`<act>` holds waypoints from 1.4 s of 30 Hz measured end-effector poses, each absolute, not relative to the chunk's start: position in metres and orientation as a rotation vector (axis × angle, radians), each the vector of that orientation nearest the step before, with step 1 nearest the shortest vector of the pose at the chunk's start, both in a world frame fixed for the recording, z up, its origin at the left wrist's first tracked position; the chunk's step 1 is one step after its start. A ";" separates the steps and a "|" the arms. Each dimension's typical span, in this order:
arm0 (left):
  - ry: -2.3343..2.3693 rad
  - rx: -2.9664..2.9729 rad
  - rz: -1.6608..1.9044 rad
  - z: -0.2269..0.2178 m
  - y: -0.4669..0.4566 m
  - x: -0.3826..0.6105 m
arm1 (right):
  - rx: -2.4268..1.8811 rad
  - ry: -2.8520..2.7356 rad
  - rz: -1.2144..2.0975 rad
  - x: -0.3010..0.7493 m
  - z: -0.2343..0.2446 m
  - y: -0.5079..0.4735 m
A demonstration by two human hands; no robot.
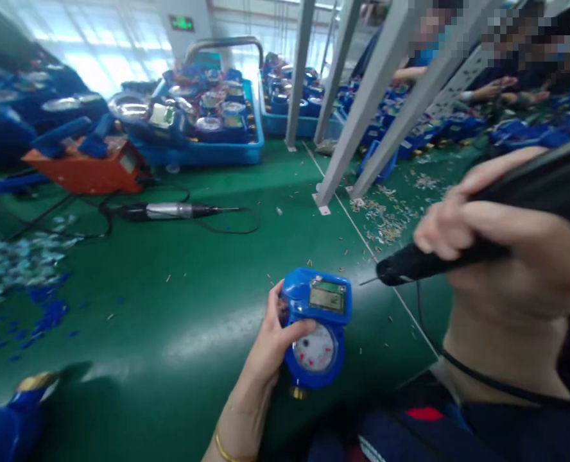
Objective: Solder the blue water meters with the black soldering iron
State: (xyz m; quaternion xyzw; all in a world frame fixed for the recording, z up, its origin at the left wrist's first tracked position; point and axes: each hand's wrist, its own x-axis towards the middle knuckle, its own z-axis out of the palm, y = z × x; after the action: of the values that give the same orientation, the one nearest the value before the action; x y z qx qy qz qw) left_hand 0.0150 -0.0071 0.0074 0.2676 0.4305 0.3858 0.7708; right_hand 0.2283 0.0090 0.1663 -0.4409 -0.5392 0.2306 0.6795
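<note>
My left hand [271, 340] grips a blue water meter [316, 327] from its left side, thumb resting on the white dial face; the meter has a small LCD window on top and a brass fitting below. My right hand [501, 237] is raised close to the camera and wrapped around a black electric screwdriver [434, 260]. Its thin bit points left, just above and to the right of the meter, not touching it. A black cable hangs from the tool.
A second electric screwdriver [169, 210] lies on the green table [169, 308] beside an orange power box [87, 168]. Blue trays [208, 151] of meters stand at the back. Grey frame legs [336, 173] rise mid-table. Scattered screws [386, 221] lie right; other people work far right.
</note>
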 end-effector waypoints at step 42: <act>1.042 0.736 0.924 0.026 -0.010 0.025 | -0.895 -1.103 0.796 0.212 0.116 0.023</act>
State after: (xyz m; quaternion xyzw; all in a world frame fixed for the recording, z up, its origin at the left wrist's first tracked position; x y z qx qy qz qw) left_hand 0.0251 -0.0103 0.0261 0.3311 0.4689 0.4157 0.7055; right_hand 0.2122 0.0233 0.1161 -0.3997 -0.4927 0.3556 0.6863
